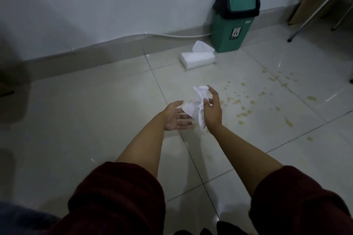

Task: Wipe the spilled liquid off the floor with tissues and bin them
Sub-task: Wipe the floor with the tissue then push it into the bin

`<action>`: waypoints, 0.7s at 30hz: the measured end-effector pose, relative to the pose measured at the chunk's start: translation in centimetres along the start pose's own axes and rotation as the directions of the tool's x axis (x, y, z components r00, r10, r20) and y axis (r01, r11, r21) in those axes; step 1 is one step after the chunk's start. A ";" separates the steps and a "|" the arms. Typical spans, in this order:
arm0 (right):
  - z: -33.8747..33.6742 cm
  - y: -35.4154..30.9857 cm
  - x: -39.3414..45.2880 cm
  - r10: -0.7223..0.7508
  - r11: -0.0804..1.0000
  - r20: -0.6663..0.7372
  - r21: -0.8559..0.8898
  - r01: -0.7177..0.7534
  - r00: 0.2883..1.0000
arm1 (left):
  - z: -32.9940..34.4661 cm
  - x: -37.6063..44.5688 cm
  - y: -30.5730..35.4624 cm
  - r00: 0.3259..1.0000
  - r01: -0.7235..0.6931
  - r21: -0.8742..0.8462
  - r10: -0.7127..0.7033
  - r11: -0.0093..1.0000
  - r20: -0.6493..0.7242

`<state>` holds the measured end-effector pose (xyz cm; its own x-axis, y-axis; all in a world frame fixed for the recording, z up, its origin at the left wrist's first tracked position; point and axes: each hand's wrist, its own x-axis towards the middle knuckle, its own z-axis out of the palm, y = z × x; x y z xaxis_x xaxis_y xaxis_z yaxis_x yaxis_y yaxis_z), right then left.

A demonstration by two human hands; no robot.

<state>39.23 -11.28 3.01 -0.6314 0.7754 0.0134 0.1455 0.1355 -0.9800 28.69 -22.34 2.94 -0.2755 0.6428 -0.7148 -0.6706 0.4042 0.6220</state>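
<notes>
A crumpled white tissue (196,108) hangs in the air between my hands above the tiled floor. My right hand (213,109) pinches it with thumb and fingers. My left hand (174,116) is palm up just left of it, fingers spread, touching the tissue's lower edge. Yellowish spilled liquid (246,99) lies in scattered drops and streaks on the floor to the right of my hands. A white tissue pack (197,59) with one sheet sticking up lies near the wall. A green swing-lid bin (234,21) with a black liner stands right behind the pack.
A white cable (183,34) runs along the skirting board behind the bin. Metal chair legs (317,11) and a wooden panel stand at the far right. A dark object sits at the left edge of the floor.
</notes>
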 end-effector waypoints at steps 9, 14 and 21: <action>-3.9 -5.1 7.2 0.232 0.972 -0.051 0.047 -0.229 0.971 | 5.7 -0.6 5.6 0.990 -0.081 0.136 0.064 0.987 0.128; -6.6 -8.0 10.1 0.306 0.942 0.012 0.144 -0.304 0.952 | 9.7 -0.4 9.6 0.984 -0.169 0.128 0.161 0.977 0.073; -11.0 -11.5 13.6 0.230 0.962 0.146 0.116 -0.248 0.962 | 13.3 -0.5 13.5 0.918 -0.348 0.130 0.365 0.929 -0.156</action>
<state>37.36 4.46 16.62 -0.6853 0.6870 -0.2417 0.2078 -0.1336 -0.9690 28.95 -8.55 15.99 -0.6052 0.6363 -0.4785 -0.4372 0.2366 0.8677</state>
